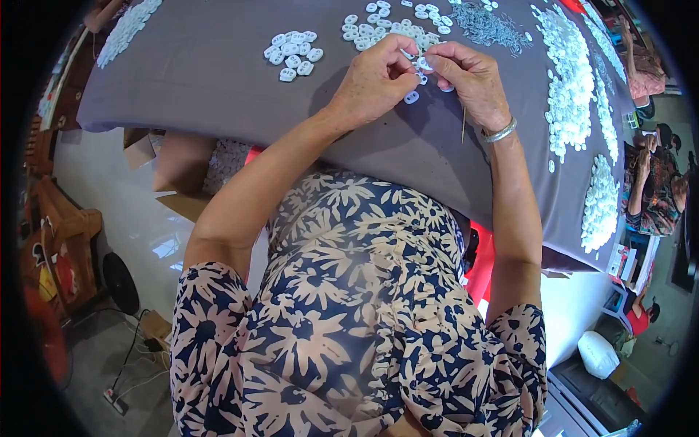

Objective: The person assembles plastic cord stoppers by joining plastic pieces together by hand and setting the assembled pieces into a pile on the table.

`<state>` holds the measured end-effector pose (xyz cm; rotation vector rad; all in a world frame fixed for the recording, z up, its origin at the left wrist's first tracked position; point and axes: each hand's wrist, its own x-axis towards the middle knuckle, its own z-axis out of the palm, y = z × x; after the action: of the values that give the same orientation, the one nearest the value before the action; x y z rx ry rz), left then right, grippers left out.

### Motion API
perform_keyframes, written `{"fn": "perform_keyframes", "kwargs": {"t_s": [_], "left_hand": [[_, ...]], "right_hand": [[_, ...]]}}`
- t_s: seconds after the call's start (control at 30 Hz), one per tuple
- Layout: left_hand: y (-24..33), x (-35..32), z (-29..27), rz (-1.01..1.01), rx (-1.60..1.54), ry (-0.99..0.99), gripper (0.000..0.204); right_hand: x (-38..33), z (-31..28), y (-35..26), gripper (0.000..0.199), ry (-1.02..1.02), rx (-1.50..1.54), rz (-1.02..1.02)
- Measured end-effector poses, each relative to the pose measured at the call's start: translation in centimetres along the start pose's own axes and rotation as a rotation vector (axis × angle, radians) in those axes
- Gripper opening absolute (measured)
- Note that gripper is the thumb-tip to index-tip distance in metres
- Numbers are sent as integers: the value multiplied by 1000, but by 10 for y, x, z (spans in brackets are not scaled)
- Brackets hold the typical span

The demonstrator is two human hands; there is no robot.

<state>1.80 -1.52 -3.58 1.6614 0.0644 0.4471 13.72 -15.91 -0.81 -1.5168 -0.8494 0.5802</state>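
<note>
My left hand (pixel 373 81) and my right hand (pixel 472 81) meet over the table, fingertips pinched together around a small white plastic piece (pixel 424 64). A thin brown stick (pixel 464 125) juts down from under my right palm; its upper end is hidden. Just below the fingertips lies a loose white oval piece (pixel 411 97) with two holes. Beyond my hands is a heap of similar white pieces (pixel 371 30), partly covered by my fingers. A separate small cluster of white pieces (pixel 293 51) sits to the left.
A grey cloth (pixel 218 80) covers the table. Small metal pins (pixel 489 29) are heaped at the far right of my hands. Long piles of white parts (pixel 570 80) line the right side, with another pile (pixel 127 30) at far left. Cardboard boxes (pixel 186 164) stand below the table edge.
</note>
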Motion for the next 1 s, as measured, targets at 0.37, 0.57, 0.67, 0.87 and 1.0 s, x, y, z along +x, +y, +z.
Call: {"fn": "perform_keyframes", "kwargs": {"t_s": [0.37,0.57,0.67,0.87,1.0], "left_hand": [[-3,3,-2,15,15,-4,31],[-4,2,-2,8,23,-14,30],[-2,2,-3,-27,-38,-20,29],[8,3,-7,-114,-179,-87,28],[5,4,-13,-135,-174,-141,28]], "right_hand": [[1,-1,-1,13,-88,-118,-52],[0,-3,1,12,-156,-163,-81],[-1,-4,2,14,-208,-129,-119],[-6,-1,1,21,-257,-150,-150],[-9,1,-1,22,-238,-195,-171]]}}
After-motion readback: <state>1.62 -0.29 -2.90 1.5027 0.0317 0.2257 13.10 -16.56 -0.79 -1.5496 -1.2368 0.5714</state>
